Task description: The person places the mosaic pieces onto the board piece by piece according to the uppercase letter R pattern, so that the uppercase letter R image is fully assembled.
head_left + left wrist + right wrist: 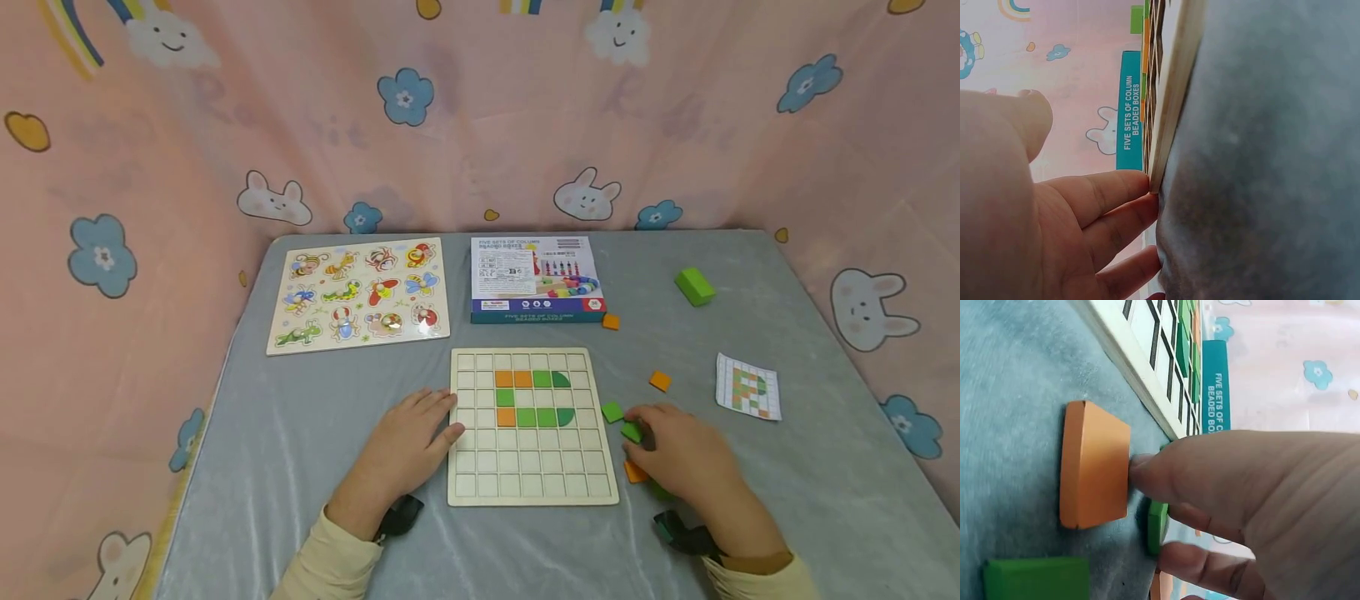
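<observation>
A pale wooden grid board (533, 483) lies flat, with orange, green and rounded dark green tiles (533, 379) set in some squares. My left hand (401, 446) is at its left side, fingers extended, and in the left wrist view the fingertips (1138, 181) touch the board's edge. Right of the board, my right hand (686, 454) pinches a small green tile (632, 432) between thumb and fingers. Beside the thumb in the right wrist view lies an orange square tile (1100, 469). Another green tile (612, 412) is just beyond the right fingertips.
A pattern card (747, 387) lies to the right, with a green block (695, 287) behind it. Loose orange tiles (660, 381) are scattered near the hand. At the back stand a beaded-boxes carton (536, 279) and an insect puzzle board (358, 296). A patterned curtain (480, 117) encloses the table.
</observation>
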Motion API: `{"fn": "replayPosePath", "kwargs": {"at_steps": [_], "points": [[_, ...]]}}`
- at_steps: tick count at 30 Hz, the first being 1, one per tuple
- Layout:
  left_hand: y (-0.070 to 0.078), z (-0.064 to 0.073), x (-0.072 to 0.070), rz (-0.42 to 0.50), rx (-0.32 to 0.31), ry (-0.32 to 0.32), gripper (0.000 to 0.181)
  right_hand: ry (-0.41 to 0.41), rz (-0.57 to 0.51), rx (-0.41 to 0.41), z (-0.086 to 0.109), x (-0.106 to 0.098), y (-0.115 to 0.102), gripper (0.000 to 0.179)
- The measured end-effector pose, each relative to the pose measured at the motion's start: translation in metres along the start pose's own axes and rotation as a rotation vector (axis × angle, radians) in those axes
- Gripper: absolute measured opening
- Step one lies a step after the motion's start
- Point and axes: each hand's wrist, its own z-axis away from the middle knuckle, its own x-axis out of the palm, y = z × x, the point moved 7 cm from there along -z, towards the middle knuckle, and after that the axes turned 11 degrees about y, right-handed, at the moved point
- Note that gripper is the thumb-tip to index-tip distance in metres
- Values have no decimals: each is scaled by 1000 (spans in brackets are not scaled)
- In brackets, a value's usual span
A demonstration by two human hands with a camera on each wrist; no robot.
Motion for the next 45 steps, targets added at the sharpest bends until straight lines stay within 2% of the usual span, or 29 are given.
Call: {"fn": "replayPosePath", "kwargs": {"at_steps": [7,10,16,23,29,32,38,41,45], "points": [[0,1,0,0,2,-1,60,-3,-12,56,-1,-4,-1,33],[1,0,0,-2,4,1,60,15,-39,64,1,-12,-8,33],[1,0,-2,-8,2,7,59,111,-44,-73,6,-20,-48,33],[0,0,-1,9,4,13,57,143,-53,-190,9,-9,-92,30],[0,0,-1,10,5,10,59,171,-61,-363,20,2,-137,25],[1,0,-2,5,7,15,58,159,-74,-388,22,8,-151,24],[1,1,-4,3,1,14,58,141,-64,-325,12,18,-154,27],[1,1,-3,2,-3,7,58,147,-67,-320,7,21,-151,27],[1,0,-2,-1,-1,2,59,170,-72,-331,4,24,-147,19]]}}
